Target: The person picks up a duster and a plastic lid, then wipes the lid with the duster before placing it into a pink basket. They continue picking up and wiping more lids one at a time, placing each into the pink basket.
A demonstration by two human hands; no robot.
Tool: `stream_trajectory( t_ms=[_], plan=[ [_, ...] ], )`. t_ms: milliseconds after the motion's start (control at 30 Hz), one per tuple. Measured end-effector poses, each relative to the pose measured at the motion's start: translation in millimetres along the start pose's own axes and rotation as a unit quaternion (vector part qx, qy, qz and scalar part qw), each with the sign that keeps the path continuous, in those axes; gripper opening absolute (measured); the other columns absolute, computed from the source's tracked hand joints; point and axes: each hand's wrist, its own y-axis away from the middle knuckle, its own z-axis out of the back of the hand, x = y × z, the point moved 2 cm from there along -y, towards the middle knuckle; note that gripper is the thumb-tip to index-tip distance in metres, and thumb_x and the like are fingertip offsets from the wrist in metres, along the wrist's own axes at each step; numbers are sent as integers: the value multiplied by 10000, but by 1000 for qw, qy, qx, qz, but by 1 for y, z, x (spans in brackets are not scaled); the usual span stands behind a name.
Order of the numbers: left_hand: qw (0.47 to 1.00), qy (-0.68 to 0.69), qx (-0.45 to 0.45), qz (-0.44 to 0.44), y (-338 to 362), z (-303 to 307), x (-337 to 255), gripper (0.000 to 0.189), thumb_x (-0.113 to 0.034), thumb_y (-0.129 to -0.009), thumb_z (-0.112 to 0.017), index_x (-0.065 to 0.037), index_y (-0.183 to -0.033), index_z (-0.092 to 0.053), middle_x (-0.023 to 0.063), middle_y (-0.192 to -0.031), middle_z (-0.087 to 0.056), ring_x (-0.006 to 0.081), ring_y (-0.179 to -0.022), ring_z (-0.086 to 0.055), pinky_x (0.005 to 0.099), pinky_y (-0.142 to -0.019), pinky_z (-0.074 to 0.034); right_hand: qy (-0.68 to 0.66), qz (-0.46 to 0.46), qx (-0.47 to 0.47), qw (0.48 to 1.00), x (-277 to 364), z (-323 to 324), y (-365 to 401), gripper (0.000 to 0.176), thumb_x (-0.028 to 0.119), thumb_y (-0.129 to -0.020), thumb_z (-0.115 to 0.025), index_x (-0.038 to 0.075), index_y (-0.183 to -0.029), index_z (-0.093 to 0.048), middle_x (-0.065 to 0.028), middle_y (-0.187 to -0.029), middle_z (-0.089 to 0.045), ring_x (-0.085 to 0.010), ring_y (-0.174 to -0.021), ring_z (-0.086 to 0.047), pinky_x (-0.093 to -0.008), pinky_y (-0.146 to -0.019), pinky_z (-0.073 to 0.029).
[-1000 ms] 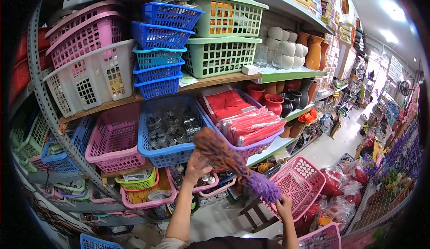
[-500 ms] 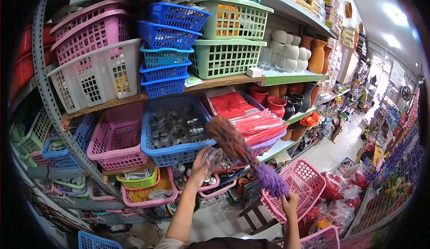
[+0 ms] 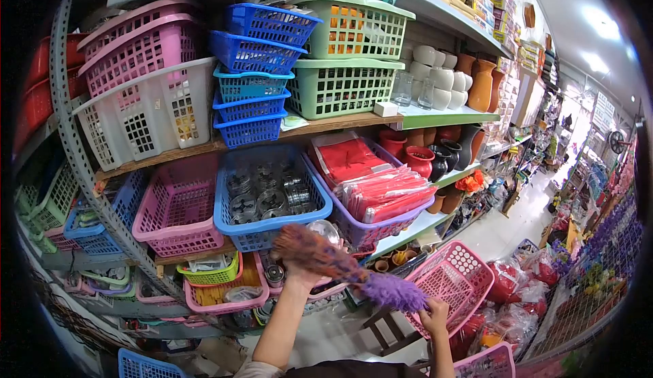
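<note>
My right hand (image 3: 433,315) is closed around the end of a fluffy duster (image 3: 394,291), purple near my hand and brown-orange at its blurred far end. The duster's brown end passes in front of my left hand (image 3: 300,277) and covers its fingers. A clear round container (image 3: 324,230) shows just above the duster, held in that left hand. Behind them, a blue basket (image 3: 272,227) on the shelf holds several similar clear containers (image 3: 272,201).
To the left of the blue basket stands a pink basket (image 3: 178,232). A purple basket (image 3: 381,230) with red plastic-wrapped packets is on the right. Below right, another pink basket (image 3: 469,269) sits above a dark stool (image 3: 388,334). Bagged red goods (image 3: 517,296) lie beside the aisle.
The duster has swung left and down, from above the clear container to across its lower part and my left hand. My right hand has shifted slightly left and down.
</note>
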Motion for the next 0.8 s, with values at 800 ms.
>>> stream_trajectory(
  t_ms=[800],
  plan=[
    [986,-152,-60,-30,8,4,-11,751,-679,-729,-448,-167,-1277,-443,49,-1280,-471,266,-1174,-433,482,-981,-336,23,-55,10,998,2,-9,3,186,135,-669,-628,19,-813,-633,-173,-710,-612,-339,-603,-594,-379,-562,-464]
  ],
)
